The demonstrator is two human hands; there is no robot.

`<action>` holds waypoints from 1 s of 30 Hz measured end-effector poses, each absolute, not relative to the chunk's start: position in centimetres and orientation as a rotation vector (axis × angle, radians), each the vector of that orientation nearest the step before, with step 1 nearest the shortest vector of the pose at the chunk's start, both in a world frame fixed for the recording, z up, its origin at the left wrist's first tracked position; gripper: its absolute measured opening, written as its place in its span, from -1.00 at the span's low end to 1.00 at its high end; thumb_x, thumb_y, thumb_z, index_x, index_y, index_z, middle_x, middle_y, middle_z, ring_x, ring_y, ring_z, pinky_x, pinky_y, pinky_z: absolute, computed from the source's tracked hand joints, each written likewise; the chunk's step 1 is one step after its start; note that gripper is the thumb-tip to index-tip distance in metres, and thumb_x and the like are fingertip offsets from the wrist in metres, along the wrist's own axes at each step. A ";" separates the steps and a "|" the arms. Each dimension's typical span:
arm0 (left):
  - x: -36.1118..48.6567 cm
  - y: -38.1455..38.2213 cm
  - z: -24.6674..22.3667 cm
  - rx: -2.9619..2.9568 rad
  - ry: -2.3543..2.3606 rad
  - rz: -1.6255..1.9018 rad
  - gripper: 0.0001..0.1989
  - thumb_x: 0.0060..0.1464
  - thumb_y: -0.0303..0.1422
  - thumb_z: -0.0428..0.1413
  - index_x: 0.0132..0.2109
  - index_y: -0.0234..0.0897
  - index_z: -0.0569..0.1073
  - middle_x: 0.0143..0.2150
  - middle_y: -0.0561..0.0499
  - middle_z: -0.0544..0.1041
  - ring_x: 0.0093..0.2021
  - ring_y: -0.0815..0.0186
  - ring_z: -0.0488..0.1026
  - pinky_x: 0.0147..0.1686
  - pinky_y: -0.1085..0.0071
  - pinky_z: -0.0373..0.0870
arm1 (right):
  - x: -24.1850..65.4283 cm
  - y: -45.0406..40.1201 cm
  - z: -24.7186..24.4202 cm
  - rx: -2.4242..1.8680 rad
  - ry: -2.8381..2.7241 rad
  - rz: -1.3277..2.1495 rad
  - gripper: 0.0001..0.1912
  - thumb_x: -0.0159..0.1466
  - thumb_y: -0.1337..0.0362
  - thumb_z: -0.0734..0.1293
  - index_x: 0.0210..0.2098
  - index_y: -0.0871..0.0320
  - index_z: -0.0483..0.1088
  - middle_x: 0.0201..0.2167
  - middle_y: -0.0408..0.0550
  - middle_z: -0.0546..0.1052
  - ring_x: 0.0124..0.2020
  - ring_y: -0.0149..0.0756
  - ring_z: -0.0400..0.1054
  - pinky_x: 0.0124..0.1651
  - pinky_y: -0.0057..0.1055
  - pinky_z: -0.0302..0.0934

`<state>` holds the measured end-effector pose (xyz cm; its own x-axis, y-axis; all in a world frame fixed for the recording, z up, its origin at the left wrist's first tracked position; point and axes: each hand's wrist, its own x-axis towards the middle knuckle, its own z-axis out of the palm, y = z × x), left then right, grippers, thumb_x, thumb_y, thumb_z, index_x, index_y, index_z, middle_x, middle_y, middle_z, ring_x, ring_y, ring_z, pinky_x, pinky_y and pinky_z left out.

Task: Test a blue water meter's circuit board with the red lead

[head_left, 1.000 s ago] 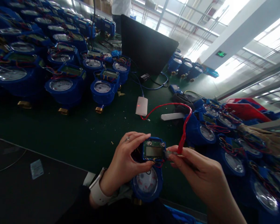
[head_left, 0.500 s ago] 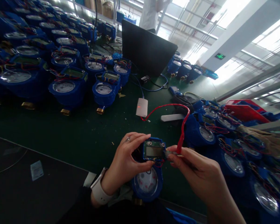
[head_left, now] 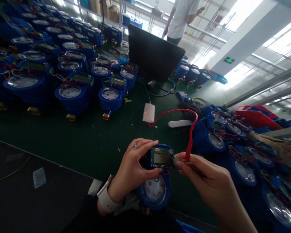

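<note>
A blue water meter with a round clear dial sits at the table's near edge. My left hand is closed around its display housing, thumb below and fingers above; the small screen looks blank. At the housing's right side, my right hand pinches a small connector against it; whether its pins touch inside is hidden. A red cable runs from that connector to a white box with a red light, lying farther back on the green table.
Rows of blue water meters with loose wires fill the left side. More meters crowd the right, near a red bin. A dark laptop stands at the back. Beyond it is a person in white.
Both hands keep their hold on the meter and connector. The view has shifted slightly. The person in the background has moved to the right and shows more fully.
</note>
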<state>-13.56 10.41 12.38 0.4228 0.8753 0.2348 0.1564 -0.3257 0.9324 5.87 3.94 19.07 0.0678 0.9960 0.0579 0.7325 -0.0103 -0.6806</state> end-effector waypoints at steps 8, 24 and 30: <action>-13.5 10.3 12.2 1.765 0.896 0.988 -0.40 -0.12 -0.47 0.31 0.13 -0.26 0.42 0.06 -0.09 0.51 0.09 0.13 0.37 0.12 0.17 0.32 | 6.4 3.9 18.6 -1.736 -1.784 0.589 -0.87 0.32 0.26 0.34 -0.18 0.08 0.52 -0.29 -0.11 0.61 -0.45 -0.31 0.53 -0.36 -0.48 0.46; -13.4 10.5 12.3 1.744 0.912 0.982 -0.41 -0.13 -0.46 0.31 0.12 -0.29 0.44 0.05 -0.11 0.52 0.09 0.10 0.38 0.12 0.13 0.33 | 6.2 4.1 18.5 -1.730 -1.778 0.558 -0.85 0.32 0.22 0.33 -0.21 0.10 0.54 -0.34 -0.07 0.61 -0.50 -0.29 0.52 -0.40 -0.47 0.45; -13.4 10.5 12.1 1.745 0.922 0.986 -0.41 -0.14 -0.46 0.31 0.11 -0.29 0.45 0.04 -0.12 0.53 0.09 0.09 0.38 0.11 0.12 0.33 | 6.1 4.2 18.8 -1.749 -1.750 0.573 -0.85 0.31 0.23 0.33 -0.21 0.10 0.54 -0.39 -0.11 0.60 -0.53 -0.33 0.49 -0.43 -0.50 0.43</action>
<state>-13.36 10.50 12.13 0.4033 0.8865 0.2270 0.1676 -0.3154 0.9340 6.05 4.21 18.82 0.0409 0.9935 0.1062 0.7380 0.0416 -0.6735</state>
